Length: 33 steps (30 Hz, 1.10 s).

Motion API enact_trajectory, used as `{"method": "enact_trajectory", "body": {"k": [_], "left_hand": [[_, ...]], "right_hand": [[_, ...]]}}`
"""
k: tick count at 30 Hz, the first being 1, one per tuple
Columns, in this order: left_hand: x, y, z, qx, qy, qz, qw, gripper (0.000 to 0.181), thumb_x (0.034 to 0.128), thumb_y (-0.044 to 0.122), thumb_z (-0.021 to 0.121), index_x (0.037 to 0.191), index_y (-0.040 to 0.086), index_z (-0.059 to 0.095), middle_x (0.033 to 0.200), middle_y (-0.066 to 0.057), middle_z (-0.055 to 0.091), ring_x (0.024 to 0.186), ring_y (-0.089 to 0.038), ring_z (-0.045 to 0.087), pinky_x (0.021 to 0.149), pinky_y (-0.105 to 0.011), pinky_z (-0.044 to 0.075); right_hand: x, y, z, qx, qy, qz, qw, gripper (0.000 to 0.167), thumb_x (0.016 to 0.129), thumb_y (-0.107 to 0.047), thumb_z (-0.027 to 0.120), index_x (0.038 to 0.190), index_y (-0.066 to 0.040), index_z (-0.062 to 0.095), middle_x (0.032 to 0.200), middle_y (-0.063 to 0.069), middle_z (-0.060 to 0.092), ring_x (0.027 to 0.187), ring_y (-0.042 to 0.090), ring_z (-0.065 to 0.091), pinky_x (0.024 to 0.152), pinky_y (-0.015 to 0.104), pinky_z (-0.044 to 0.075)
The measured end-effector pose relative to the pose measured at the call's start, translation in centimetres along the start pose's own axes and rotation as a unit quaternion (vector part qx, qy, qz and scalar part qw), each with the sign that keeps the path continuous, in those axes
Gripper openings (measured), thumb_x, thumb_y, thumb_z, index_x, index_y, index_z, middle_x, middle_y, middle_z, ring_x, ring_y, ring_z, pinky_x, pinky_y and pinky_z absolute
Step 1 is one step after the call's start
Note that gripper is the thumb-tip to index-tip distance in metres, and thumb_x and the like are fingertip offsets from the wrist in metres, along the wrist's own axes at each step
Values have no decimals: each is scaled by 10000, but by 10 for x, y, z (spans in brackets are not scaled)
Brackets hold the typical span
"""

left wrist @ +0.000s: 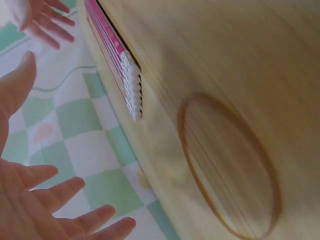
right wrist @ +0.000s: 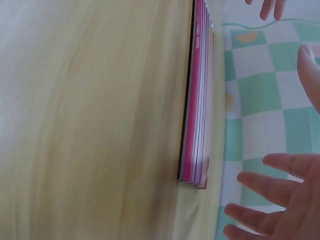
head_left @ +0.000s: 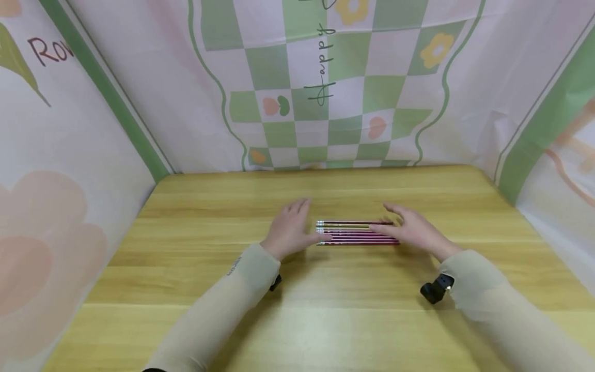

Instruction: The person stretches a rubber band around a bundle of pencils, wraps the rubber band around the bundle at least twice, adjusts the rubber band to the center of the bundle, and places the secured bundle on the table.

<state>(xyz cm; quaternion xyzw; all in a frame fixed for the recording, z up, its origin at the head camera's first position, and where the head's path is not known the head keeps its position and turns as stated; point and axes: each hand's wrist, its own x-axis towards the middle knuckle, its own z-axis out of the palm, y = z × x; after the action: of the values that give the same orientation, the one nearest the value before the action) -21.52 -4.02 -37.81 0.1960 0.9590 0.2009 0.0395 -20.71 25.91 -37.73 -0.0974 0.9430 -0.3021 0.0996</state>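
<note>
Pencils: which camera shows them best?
Head: the pencils show along nearly their whole length, though partly covered. Left wrist shows their white ends and cropped shafts; right wrist, their sides and plain ends.

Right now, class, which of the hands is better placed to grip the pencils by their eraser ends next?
Probably the left hand: it is nearer the eraser ends of the pencils, while the right hand is near their opposite ends.

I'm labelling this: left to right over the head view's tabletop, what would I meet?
Beige fabric left sleeve, bare left grip, row of slim, mostly purple pencils, bare right grip, beige fabric right sleeve.
</note>
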Motion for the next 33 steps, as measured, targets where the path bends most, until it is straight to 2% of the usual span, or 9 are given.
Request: {"method": "enact_trajectory", "body": {"k": [9, 16, 20, 26, 28, 33], "left_hand": [[9, 6, 11, 27, -174, 66, 9998, 1085, 773, 679, 702, 1571, 108, 241, 1608, -71, 326, 1469, -262, 333, 1226, -436, 244], [13, 7, 16, -815, -467, -304, 9951, 1068, 755, 604, 769, 1572, 146, 257, 1616, -89, 306, 1490, -344, 269, 1220, -504, 220], [16, 4, 21, -1165, -561, -437, 9906, 1017, 752, 539, 806, 1554, 156, 312, 1609, -74, 324, 1491, -324, 272, 1218, -505, 226], [22, -1, 25, -1620, -620, -556, 9833, 963, 720, 375, 881, 1516, 133, 394, 1573, -62, 390, 1467, -311, 309, 1211, -483, 261], [24, -2, 27, -1618, -635, -558, 9832, 960, 703, 352, 894, 1503, 126, 415, 1559, -67, 410, 1458, -320, 319, 1208, -480, 269], [29, -4, 31, -1516, -707, -588, 9842, 956, 685, 330, 906, 1490, 123, 435, 1542, -77, 425, 1439, -330, 325, 1200, -481, 285]], "right_hand": [[6, 12, 4, 233, -158, -293, 9992, 879, 901, -470, 691, 1495, 66, 326, 1504, 296, 396, 1335, 560, 375, 1096, 669, 313], [10, 24, 5, 458, -185, -559, 9972, 823, 871, -350, 757, 1453, 96, 384, 1423, 285, 505, 1239, 466, 488, 1033, 607, 413], [11, 30, 6, 580, -224, -570, 9964, 801, 863, -307, 769, 1442, 104, 398, 1398, 294, 523, 1226, 458, 505, 1020, 575, 438], [15, 33, 5, 661, -405, -686, 9946, 803, 820, -249, 808, 1416, 123, 419, 1424, 330, 473, 1305, 527, 418, 1091, 640, 337], [15, 33, 5, 642, -471, -711, 9943, 814, 800, -235, 824, 1413, 122, 424, 1439, 340, 446, 1336, 546, 369, 1110, 657, 293], [17, 38, 8, 447, -461, -760, 9950, 825, 750, -249, 865, 1393, 86, 469, 1426, 351, 425, 1312, 553, 346, 1077, 693, 282]]}}
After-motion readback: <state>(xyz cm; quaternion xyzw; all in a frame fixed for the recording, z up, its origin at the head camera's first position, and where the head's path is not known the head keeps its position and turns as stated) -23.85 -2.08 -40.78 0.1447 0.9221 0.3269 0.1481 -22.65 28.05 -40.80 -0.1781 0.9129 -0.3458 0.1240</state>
